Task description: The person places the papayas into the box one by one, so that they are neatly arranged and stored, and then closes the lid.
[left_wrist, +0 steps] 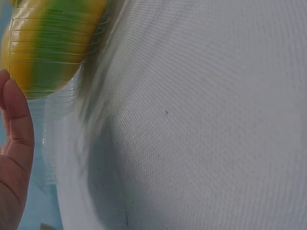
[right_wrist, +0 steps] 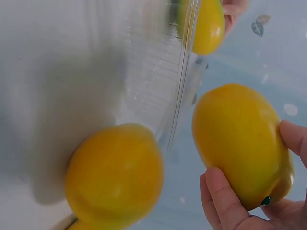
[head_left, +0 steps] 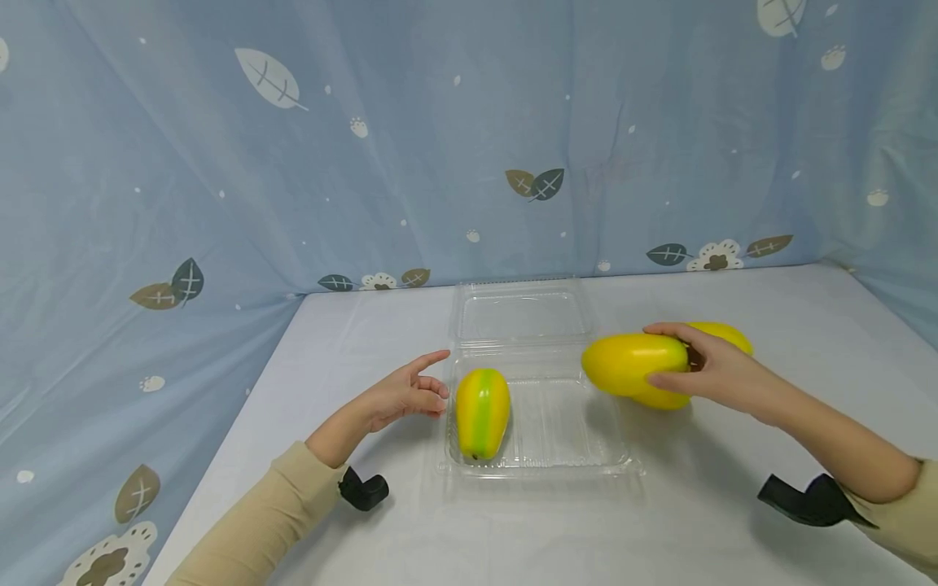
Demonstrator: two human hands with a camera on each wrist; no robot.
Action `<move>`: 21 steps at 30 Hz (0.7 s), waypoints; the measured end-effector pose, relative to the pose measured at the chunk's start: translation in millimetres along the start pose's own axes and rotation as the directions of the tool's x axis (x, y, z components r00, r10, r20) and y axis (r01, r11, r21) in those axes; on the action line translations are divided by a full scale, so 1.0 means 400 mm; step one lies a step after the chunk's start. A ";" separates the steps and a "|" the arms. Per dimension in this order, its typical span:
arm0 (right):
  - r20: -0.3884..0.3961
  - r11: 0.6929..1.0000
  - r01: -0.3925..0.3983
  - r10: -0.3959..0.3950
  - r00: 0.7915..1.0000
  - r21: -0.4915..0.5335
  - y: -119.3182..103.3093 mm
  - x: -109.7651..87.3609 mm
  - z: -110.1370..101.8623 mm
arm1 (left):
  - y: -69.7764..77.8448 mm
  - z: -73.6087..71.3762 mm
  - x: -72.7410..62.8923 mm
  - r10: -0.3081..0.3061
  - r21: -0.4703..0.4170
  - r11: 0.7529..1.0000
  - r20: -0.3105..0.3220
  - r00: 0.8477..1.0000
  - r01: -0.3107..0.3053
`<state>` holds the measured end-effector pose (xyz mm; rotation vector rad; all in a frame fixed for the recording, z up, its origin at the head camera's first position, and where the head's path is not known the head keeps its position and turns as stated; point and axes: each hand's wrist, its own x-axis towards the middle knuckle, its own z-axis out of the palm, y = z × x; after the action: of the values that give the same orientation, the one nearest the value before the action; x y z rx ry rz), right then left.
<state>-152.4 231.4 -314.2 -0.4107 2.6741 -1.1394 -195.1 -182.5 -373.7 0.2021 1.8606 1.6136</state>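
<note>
My right hand (head_left: 721,374) grips a smooth yellow papaya-like fruit (head_left: 630,364) by its greenish end, thumb on one side and fingers on the other. In the right wrist view this held fruit (right_wrist: 240,143) is raised beside the clear plastic clamshell box (head_left: 564,423). Inside the box, at its left end, lies another such fruit (head_left: 483,415) with a green stripe. My left hand (head_left: 406,396) is at the box's left wall, index finger stretched out and the other fingers slightly bent, holding nothing. From the left wrist, the striped fruit (left_wrist: 53,45) shows through the ribbed wall.
The box's lid (head_left: 523,316) lies folded back toward the curtain. Right of the box, a yellow fruit (head_left: 663,397) lies partly hidden below the held one, and another (head_left: 725,334) lies behind my right hand. A blue leaf-patterned curtain (head_left: 440,146) borders the white table (head_left: 513,537).
</note>
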 end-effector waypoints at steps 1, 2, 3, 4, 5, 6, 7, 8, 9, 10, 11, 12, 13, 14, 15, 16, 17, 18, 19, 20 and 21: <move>0.002 1.000 0.003 -0.003 1.000 0.004 -0.002 0.004 0.002 | 0.000 0.000 0.000 -0.001 0.001 1.000 -0.001 1.000 0.001; 0.002 1.000 0.007 -0.007 1.000 0.002 -0.004 0.008 0.004 | 0.001 0.000 0.000 -0.002 0.000 1.000 -0.002 1.000 0.002; 0.002 1.000 0.012 -0.012 1.000 -0.003 -0.007 0.012 0.006 | 0.001 0.001 0.000 -0.002 0.002 1.000 -0.002 1.000 0.002; 0.002 1.000 0.017 -0.017 1.000 -0.006 -0.010 0.016 0.009 | 0.001 0.001 0.000 -0.003 0.002 1.000 -0.003 1.000 0.003; 0.002 1.000 0.023 -0.023 1.000 -0.009 -0.012 0.020 0.011 | 0.002 0.001 0.000 -0.003 0.002 1.000 -0.003 1.000 0.003; 0.000 1.000 0.026 -0.026 1.000 -0.017 -0.016 0.024 0.014 | 0.002 0.001 -0.001 -0.004 0.002 1.000 -0.003 1.000 0.004; 0.000 0.999 0.028 -0.028 1.000 -0.022 -0.019 0.028 0.017 | 0.002 0.001 -0.001 -0.004 0.003 1.000 -0.002 1.000 0.004; -0.002 0.999 0.038 -0.038 0.999 -0.029 -0.021 0.032 0.020 | 0.003 0.001 -0.001 -0.004 0.004 1.000 -0.002 1.000 0.004; -0.003 0.999 0.044 -0.044 0.999 -0.032 -0.024 0.036 0.023 | 0.003 0.001 -0.001 -0.003 0.005 1.000 -0.002 1.000 0.003; -0.005 0.998 0.051 -0.051 0.999 -0.035 -0.025 0.041 0.027 | 0.003 0.001 -0.001 -0.003 0.005 1.000 -0.002 1.000 0.003; -0.006 0.998 0.056 -0.057 0.998 -0.039 -0.026 0.045 0.031 | 0.003 0.001 -0.002 -0.002 0.005 1.000 -0.001 1.000 0.002; -0.007 0.997 0.060 -0.060 0.998 -0.045 -0.027 0.050 0.035 | 0.004 0.001 -0.002 -0.001 0.004 1.000 0.000 1.000 0.001; -0.007 0.997 0.067 -0.068 0.998 -0.049 -0.028 0.055 0.040 | 0.003 0.001 -0.002 -0.001 0.004 1.000 0.001 1.000 0.001; -0.008 0.996 0.076 -0.077 0.997 -0.055 -0.028 0.060 0.046 | 0.003 0.001 -0.002 -0.001 0.004 1.000 0.001 1.000 0.001; -0.009 0.995 0.080 -0.080 0.997 -0.060 -0.028 0.065 0.051 | 0.003 0.001 -0.002 -0.001 0.003 1.000 0.001 1.000 0.001; -0.008 0.994 0.086 -0.086 0.996 -0.065 -0.028 0.070 0.056 | 0.003 0.001 -0.001 -0.002 0.004 1.000 0.000 1.000 0.002; -0.006 0.993 0.092 -0.092 0.996 -0.068 -0.028 0.075 0.061 | 0.002 0.001 -0.001 -0.002 0.004 1.000 0.000 1.000 0.002; -0.005 0.993 0.098 -0.099 0.995 -0.073 -0.030 0.078 0.066 | 0.002 0.001 -0.001 -0.003 0.004 1.000 -0.001 1.000 0.003; -0.003 0.991 0.107 -0.108 0.994 -0.075 -0.032 0.083 0.071 | 0.002 0.001 -0.001 -0.004 0.005 1.000 -0.002 1.000 0.004; -0.003 0.991 0.109 -0.110 0.994 -0.080 -0.033 0.086 0.075 | 0.002 0.001 -0.001 -0.004 0.005 1.000 -0.003 1.000 0.004; -0.001 0.991 0.110 -0.111 0.994 -0.082 -0.036 0.089 0.079 | 0.002 0.001 0.000 -0.003 0.006 1.000 -0.003 1.000 0.003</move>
<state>-174.3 188.8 -328.3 -0.5772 2.7398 -1.0633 -195.1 -182.3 -373.1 0.1992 1.8673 1.6069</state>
